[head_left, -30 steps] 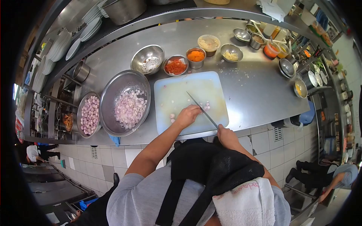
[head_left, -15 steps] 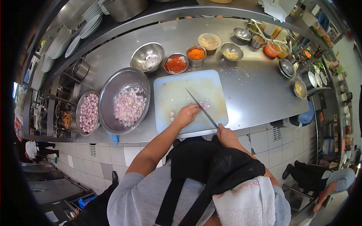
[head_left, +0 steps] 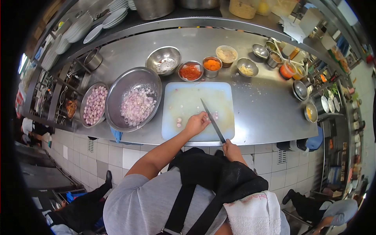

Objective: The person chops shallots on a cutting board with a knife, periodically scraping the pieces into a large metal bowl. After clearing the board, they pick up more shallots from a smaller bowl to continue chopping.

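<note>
My right hand [head_left: 232, 150] grips the handle of a long kitchen knife [head_left: 213, 120], its blade slanting away to the upper left over a white cutting board [head_left: 174, 94]. Curled beside the blade, my left hand [head_left: 197, 125] pinches a shallot at its fingertips, mostly hidden by the fingers. Sliced shallot pieces [head_left: 216, 116] lie just right of the blade. Peeled shallots [head_left: 179, 122] rest on the board left of my left hand. A large steel bowl [head_left: 113, 92] of sliced shallots stands left of the board, with a bowl of whole shallots [head_left: 94, 105] beyond it.
Behind the board stand a steel bowl [head_left: 150, 58], a bowl of red shreds [head_left: 190, 71], an orange-filled pot [head_left: 212, 64], a plastic tub [head_left: 226, 54] and a bowl of yellow bits [head_left: 246, 70]. An overhead shelf [head_left: 188, 22] spans the back. Other people [head_left: 333, 211] stand nearby.
The view has shifted, so the board and bowls sit lower in it. Both hands stay at the board, the knife still beside the left fingertips; the blade has turned slightly steeper.
</note>
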`<state>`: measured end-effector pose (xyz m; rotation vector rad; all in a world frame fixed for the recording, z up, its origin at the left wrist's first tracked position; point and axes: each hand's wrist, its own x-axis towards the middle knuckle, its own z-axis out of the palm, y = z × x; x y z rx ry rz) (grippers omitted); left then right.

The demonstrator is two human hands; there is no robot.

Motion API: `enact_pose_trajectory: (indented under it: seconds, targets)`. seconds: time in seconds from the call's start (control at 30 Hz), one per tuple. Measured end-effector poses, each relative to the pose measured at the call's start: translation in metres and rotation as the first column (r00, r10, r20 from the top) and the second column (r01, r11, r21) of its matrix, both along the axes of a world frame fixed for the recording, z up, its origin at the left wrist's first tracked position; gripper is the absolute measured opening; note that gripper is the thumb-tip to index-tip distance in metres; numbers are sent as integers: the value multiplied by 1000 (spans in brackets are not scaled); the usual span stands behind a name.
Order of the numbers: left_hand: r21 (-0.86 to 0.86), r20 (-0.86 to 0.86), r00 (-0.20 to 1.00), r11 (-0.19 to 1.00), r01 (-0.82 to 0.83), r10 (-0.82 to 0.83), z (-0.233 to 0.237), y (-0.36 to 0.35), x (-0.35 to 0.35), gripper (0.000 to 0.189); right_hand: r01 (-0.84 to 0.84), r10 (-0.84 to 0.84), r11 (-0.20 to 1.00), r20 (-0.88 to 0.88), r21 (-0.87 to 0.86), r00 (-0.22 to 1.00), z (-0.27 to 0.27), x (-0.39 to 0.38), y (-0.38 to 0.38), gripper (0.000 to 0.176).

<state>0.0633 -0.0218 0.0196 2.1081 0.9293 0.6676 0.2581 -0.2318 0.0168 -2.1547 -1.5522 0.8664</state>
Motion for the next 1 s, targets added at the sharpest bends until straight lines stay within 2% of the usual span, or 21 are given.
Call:
enact_pose_trajectory:
  seconds: [0.07, 0.2, 0.27, 0.3, 0.37, 0.47, 0.57, 0.67, 0.87, 1.0]
  targets:
    - [-85, 53, 996, 994, -66, 70, -4, -6, 2, 23, 2, -1, 1000, 27, -29, 1000, 4, -6, -1, 29]
    - [-74, 116, 984, 989, -127, 135, -11, -5, -12, 24, -24, 26, 999, 81, -28, 996, 15, -10, -1, 30]
    - [40, 70, 996, 997, -60, 57, -5, -5, -23, 24, -33, 36, 999, 86, -34, 996, 19, -11, -3, 30]
    - [37, 72, 996, 997, -63, 60, -9, -5, -23, 24, -31, 34, 999, 85, -39, 996, 20, -11, -3, 29]
    - [251, 112, 988, 965, 73, -104, -15, -2, -23, 22, -32, 36, 999, 87, -44, 996, 24, -13, -2, 29]
    - [299, 107, 978, 943, 142, -181, -18, 3, -19, 19, -29, 34, 998, 109, -48, 993, 34, -15, -2, 27]
    - [215, 93, 987, 971, 110, -132, 2, -6, -19, 15, -61, 74, 994, 141, -95, 987, 44, -12, 1, 28]
    - [217, 99, 984, 968, 125, -149, 6, -8, -17, 13, -66, 82, 993, 159, -99, 984, 47, -13, 1, 28]
    - [288, 169, 974, 953, 97, -150, -19, 0, -15, 13, -83, 89, 995, 114, -56, 989, 29, -17, -4, 27]
    - [263, 161, 969, 955, 140, -186, -20, 4, -21, 15, -55, 57, 998, 77, -23, 995, 26, -17, -6, 27]
